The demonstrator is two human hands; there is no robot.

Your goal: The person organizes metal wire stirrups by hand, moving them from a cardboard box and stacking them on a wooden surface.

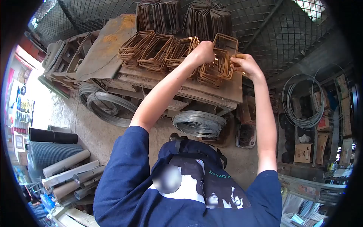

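A rusty wire frame (pixel 227 36) is held upright at its right side by the right grip (pixel 245 65), whose fingers are pinched together on the wire. The left grip (pixel 205 52) is curled into a fist just beside the same frame's left side; whether wire is caught inside it cannot be told, since the fingers are turned away. Beneath and between the two grips, a pile of similar frames (pixel 211 78) is stacked on the counter (pixel 181 89). To the left of the left grip, more rusty frames (pixel 157 53) are set leaning in a row of bunches, the nearest bunch partly covered by the forearm. Beyond both grips, darker bundles of frames (pixel 159 17) are stood at the back, before a mesh fence (pixel 261 19). Farther left of the left grip, a stained sheet (pixel 102 49) is draped over the counter's end. Below the grips, under the counter's front edge, a coil of wire (pixel 198 124) is laid, with a larger coil (pixel 107 108) placed to its left. Well to the right of the right grip, a loose wire loop (pixel 306 123) is hung above a cardboard box (pixel 303 153).
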